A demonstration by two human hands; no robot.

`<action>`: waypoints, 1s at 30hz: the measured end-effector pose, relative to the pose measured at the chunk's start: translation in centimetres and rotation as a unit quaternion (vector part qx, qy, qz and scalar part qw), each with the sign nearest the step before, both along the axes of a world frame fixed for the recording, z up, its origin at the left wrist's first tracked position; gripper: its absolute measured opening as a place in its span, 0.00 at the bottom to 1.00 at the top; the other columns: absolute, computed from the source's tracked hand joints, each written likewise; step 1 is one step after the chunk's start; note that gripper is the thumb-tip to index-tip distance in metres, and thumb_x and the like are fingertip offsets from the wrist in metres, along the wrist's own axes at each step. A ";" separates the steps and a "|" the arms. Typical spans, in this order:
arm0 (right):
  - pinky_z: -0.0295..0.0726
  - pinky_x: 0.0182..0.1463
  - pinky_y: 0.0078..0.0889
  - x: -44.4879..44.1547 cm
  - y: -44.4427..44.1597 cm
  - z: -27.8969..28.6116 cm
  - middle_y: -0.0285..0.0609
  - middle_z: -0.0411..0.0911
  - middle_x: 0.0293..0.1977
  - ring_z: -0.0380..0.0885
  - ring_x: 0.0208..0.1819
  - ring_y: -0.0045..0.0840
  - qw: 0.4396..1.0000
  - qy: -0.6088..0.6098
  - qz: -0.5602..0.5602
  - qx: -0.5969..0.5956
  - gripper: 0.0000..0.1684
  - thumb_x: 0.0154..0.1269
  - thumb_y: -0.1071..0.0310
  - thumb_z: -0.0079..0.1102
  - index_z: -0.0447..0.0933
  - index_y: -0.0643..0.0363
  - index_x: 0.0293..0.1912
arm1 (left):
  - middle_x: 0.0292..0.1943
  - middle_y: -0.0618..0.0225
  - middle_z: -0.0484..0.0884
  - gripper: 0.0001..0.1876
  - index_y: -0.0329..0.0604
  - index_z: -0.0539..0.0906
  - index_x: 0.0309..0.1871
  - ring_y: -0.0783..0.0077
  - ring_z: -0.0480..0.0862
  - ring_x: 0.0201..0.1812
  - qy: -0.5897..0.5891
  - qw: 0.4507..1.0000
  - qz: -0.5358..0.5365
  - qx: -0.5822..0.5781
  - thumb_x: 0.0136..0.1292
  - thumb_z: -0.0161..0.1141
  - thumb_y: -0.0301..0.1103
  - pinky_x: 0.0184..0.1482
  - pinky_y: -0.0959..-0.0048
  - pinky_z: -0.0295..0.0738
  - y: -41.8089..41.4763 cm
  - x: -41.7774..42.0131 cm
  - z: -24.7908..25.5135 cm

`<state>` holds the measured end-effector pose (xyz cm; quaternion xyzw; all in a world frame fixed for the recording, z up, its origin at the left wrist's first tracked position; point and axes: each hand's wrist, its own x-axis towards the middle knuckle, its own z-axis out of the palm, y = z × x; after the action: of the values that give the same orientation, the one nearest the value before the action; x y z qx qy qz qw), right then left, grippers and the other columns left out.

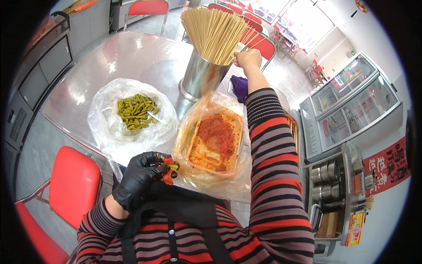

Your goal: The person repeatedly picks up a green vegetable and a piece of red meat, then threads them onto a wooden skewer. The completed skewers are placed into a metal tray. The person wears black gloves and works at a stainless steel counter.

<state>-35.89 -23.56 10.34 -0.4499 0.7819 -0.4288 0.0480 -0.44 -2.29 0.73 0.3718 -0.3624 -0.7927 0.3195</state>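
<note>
My left hand (pixel 141 178), in a black glove, is closed on a bundle of red, sauce-coated food with a green bean piece (pixel 170 167) in it. My bare right hand (pixel 248 60) is at the right side of the bamboo skewers (pixel 211 36), its fingers closed on some of them. The skewers stand in a tall metal canister (pixel 203 74). Nearer me, a tray (pixel 204 156) of red sauced slices (pixel 219 132) sits in a clear plastic bag (pixel 186 138). Left of it, cut green beans (pixel 135 110) lie in another clear bag (pixel 105 99).
These stand on a shiny metal-topped table (pixel 145 49). A purple cloth (pixel 239 87) lies beyond the tray. Red chairs (pixel 75 184) stand at the left and beyond the table. At the right are a glass-door refrigerator (pixel 352 102) and a shelf (pixel 346 198) with metal pots (pixel 324 173).
</note>
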 end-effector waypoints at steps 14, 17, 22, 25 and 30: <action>0.73 0.22 0.15 5.1 17.3 7.7 0.37 0.77 0.21 0.74 0.21 0.13 0.851 -0.023 0.275 -0.446 0.04 0.66 0.76 0.53 0.76 0.65 0.34 | 0.41 0.50 0.83 0.14 0.27 0.74 0.50 0.58 0.86 0.38 -0.005 0.999 0.034 0.000 0.61 0.56 0.20 0.38 0.70 0.83 0.5 0.0 1.3; 0.70 0.21 0.13 7.1 24.3 5.6 0.35 0.75 0.20 0.72 0.19 0.12 0.918 0.014 0.283 -0.278 0.04 0.65 0.76 0.54 0.76 0.65 0.33 | 0.41 0.54 0.83 0.14 0.27 0.76 0.50 0.64 0.85 0.39 -0.017 1.000 0.012 -0.010 0.61 0.57 0.18 0.41 0.73 0.82 0.6 -0.9 1.0; 0.65 0.21 0.12 7.3 26.3 -2.7 0.31 0.73 0.20 0.67 0.17 0.09 0.960 0.043 0.266 -0.070 0.02 0.62 0.78 0.56 0.74 0.64 0.32 | 0.41 0.59 0.83 0.16 0.28 0.76 0.52 0.69 0.85 0.39 -0.031 0.999 -0.021 -0.027 0.60 0.56 0.17 0.42 0.76 0.81 0.9 -2.0 1.3; 0.65 0.21 0.11 6.8 27.0 -5.6 0.32 0.73 0.21 0.69 0.18 0.09 0.953 -0.035 0.299 0.029 0.04 0.66 0.78 0.51 0.73 0.66 0.33 | 0.40 0.61 0.83 0.16 0.29 0.76 0.53 0.71 0.85 0.40 -0.021 0.999 -0.028 -0.042 0.60 0.57 0.18 0.42 0.77 0.80 0.9 -2.6 0.8; 0.71 0.23 0.15 6.0 28.5 -8.4 0.38 0.75 0.24 0.72 0.20 0.13 0.928 -0.134 0.344 0.052 0.08 0.69 0.72 0.50 0.74 0.67 0.35 | 0.42 0.61 0.83 0.16 0.28 0.77 0.51 0.72 0.85 0.40 -0.014 0.998 -0.013 -0.064 0.59 0.59 0.18 0.42 0.78 0.79 1.2 -3.4 0.3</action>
<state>-29.91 4.99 1.97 -0.6265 0.5868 -0.4007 0.3203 -3.86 -1.09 1.04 0.3569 -0.4217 -0.7667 0.3270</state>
